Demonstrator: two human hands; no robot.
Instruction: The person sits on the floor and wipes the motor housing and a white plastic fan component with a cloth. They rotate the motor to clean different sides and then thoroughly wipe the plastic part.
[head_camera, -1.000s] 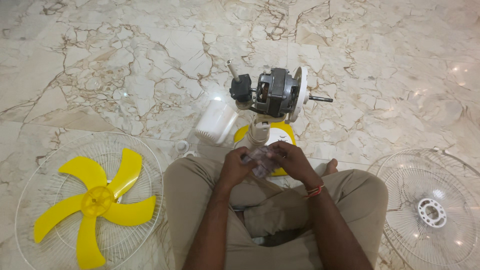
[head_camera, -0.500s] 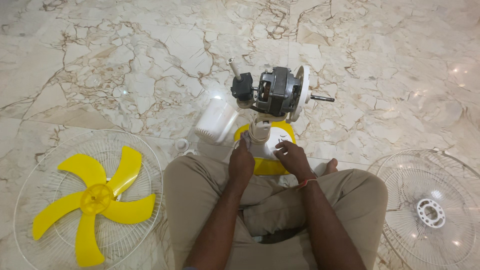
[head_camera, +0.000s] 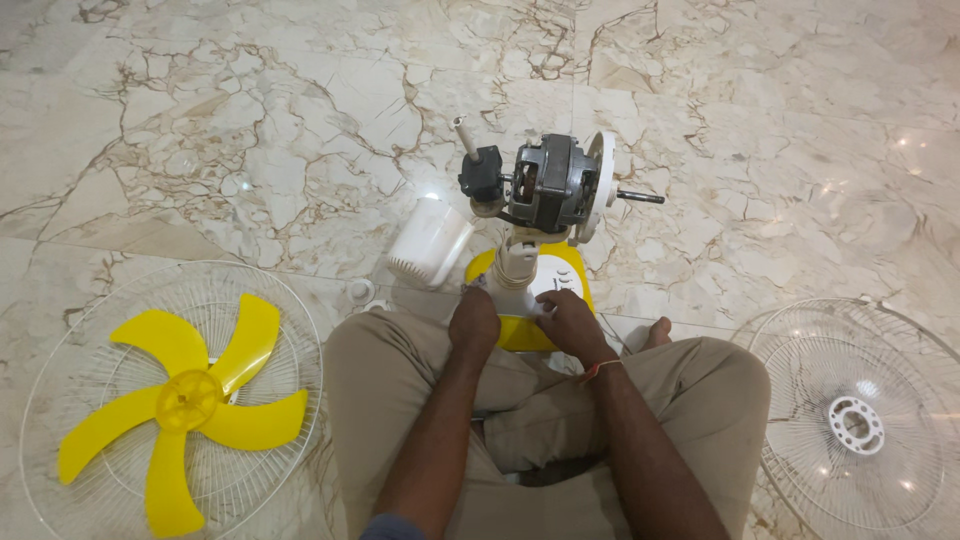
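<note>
While I sit cross-legged on the floor, my left hand (head_camera: 473, 322) is closed on a small cloth at the fan base (head_camera: 570, 268) and my right hand (head_camera: 566, 318) rests loosely on it; top-heavy under the motor (head_camera: 548, 184), it's best gripped by the neck (head_camera: 513, 262).

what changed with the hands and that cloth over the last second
Both hands moved forward from above the lap to the fan base. The left hand now presses the cloth at the foot of the stand; the right hand let go and rests on the base. The motor, yellow blade and grilles stayed put.
</note>
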